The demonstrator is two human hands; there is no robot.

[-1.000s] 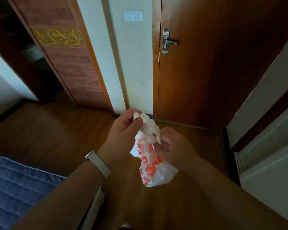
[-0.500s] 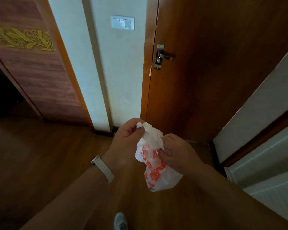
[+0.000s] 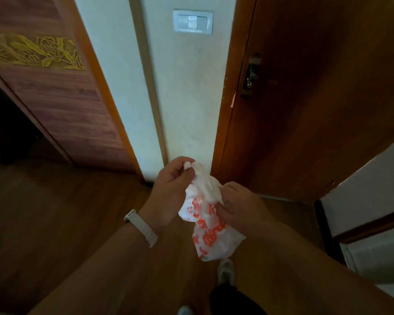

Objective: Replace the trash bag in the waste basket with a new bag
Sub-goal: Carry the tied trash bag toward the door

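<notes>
A white plastic bag with orange print (image 3: pixel 210 238) hangs in front of me at waist height, bunched at the top. My left hand (image 3: pixel 168 192) pinches the twisted top end of the bag between thumb and fingers. Lower and to the right, my right hand (image 3: pixel 239 205) grips the bag's gathered neck. The bag's lower part dangles free above the wooden floor. No waste basket is in view.
A brown wooden door (image 3: pixel 316 98) with a metal handle (image 3: pixel 250 76) stands shut just ahead on the right. A white wall strip with a light switch (image 3: pixel 193 22) is straight ahead. A patterned wardrobe panel (image 3: pixel 55 87) is at left. My shoe (image 3: pixel 225 270) shows below the bag.
I have walked closer to the door and wall; the bed at lower left has left the view. Both hands keep their hold on the bag's top, and a foot has come into view.
</notes>
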